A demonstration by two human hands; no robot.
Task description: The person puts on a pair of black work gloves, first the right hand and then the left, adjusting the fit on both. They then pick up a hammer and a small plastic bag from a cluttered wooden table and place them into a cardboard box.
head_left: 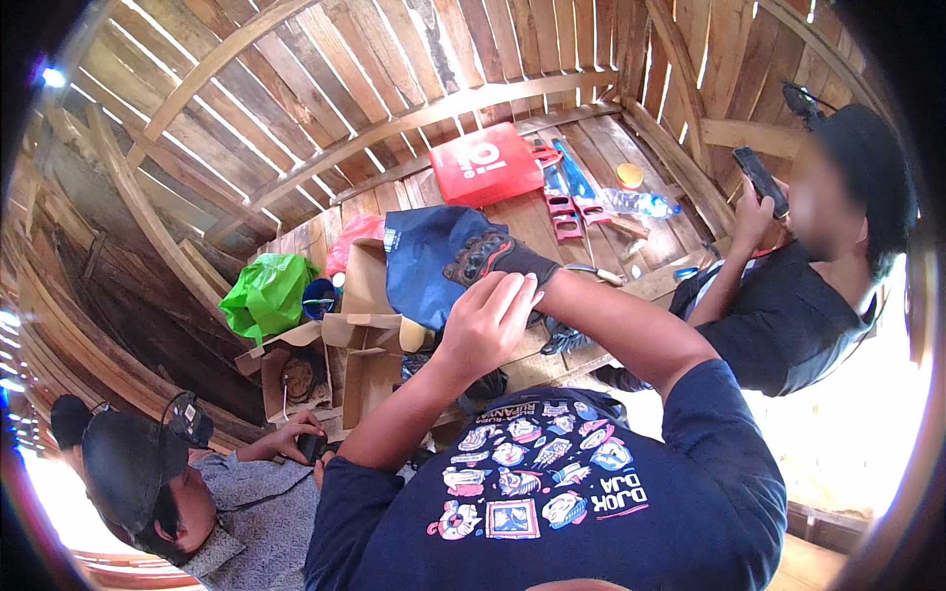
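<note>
My right hand (493, 256) wears a black glove with red knuckle trim, and its fingers are curled with nothing visible in them. It hovers in front of a dark blue bag (419, 266). My bare left hand (488, 320) grips the cuff of the glove (527, 264) at my right wrist. Both forearms rise from my dark blue printed shirt (552, 483) at the bottom of the view.
Open cardboard boxes (360, 340), a green plastic bag (266, 295) and a red bag (488, 163) lie on the plank floor. Red tools (567, 219) and a water bottle (641, 204) are farther back. A person on the right holds a phone (761, 179); another sits lower left (148, 473).
</note>
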